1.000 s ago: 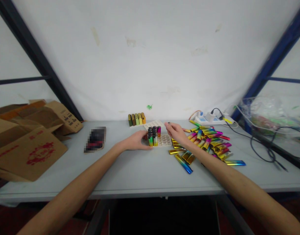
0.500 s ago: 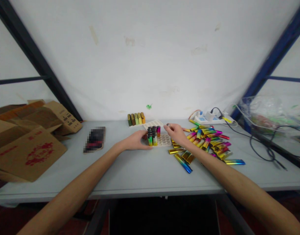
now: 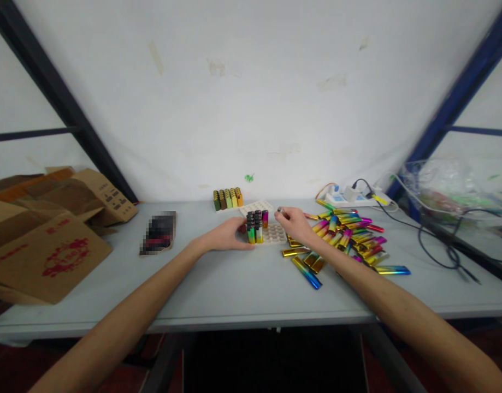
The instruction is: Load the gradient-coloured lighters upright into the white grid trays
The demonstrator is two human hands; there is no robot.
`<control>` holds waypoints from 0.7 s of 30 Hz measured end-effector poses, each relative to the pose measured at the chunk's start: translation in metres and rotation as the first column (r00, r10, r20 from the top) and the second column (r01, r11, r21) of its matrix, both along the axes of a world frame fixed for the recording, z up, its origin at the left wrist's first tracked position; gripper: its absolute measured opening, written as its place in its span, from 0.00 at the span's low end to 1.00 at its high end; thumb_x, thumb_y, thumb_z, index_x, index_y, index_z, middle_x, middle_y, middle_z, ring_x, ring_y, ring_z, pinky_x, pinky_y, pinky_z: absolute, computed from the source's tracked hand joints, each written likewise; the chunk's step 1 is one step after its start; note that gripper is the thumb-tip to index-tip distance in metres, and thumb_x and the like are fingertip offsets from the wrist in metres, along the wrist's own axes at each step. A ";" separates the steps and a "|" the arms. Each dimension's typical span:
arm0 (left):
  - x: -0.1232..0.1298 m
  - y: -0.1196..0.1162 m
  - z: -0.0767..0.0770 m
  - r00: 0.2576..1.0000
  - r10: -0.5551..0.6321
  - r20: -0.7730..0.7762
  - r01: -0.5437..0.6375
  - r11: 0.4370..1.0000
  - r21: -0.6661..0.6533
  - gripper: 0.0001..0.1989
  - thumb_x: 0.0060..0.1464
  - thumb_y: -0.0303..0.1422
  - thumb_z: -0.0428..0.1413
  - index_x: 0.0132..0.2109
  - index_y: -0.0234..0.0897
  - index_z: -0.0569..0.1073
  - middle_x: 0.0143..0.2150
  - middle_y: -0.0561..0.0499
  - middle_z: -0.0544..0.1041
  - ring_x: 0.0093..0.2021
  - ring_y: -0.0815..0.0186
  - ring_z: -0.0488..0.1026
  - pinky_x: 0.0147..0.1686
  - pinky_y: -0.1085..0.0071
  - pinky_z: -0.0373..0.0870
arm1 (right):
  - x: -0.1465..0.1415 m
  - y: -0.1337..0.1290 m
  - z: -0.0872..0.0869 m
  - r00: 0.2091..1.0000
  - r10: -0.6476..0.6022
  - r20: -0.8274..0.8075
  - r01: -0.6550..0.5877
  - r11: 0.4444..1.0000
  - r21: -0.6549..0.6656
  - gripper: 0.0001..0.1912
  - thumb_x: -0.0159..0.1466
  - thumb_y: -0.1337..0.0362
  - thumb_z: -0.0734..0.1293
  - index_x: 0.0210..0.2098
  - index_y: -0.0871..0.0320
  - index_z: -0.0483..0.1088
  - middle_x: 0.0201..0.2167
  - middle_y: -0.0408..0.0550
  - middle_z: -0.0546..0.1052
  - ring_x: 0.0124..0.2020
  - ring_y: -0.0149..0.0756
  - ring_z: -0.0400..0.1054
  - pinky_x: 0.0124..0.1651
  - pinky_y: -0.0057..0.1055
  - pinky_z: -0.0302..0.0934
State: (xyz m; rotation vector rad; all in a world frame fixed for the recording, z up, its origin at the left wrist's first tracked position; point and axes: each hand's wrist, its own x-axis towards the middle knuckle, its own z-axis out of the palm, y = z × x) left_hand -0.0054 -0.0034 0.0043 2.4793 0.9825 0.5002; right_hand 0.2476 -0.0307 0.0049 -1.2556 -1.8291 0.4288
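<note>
Shiny gradient-coloured lighters stand upright in rows at the left side of a white tray with round holes. My left hand is curled around the tray's left end, thumb at the front and fingers behind, beside the standing lighters. Over the tray's right side, my right hand is closed in a pinch on a lighter, whose metal top shows above the fingertips; its body is mostly hidden. Just right of the tray, a heap of loose metallic lighters lies partly under my right forearm.
Behind the tray are another white holed tray and a block of upright lighters. Cardboard boxes are at left, near a dark pixelated object. A power strip, black cables and a plastic bag lie at right.
Almost nothing differs. My right hand, still pinching the lighter, has shifted very slightly; my left hand stays at the tray.
</note>
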 end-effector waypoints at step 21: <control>0.001 -0.002 0.003 1.000 0.006 -0.013 -0.006 1.000 0.000 0.30 0.46 0.52 0.66 0.48 0.33 0.74 0.42 0.46 0.78 0.39 0.56 0.74 0.39 0.65 0.72 | 0.007 0.000 0.005 0.993 0.006 0.121 -0.034 0.973 0.227 0.18 0.72 0.50 0.59 0.32 0.56 0.66 0.33 0.47 0.70 0.36 0.37 0.65 0.41 0.31 0.58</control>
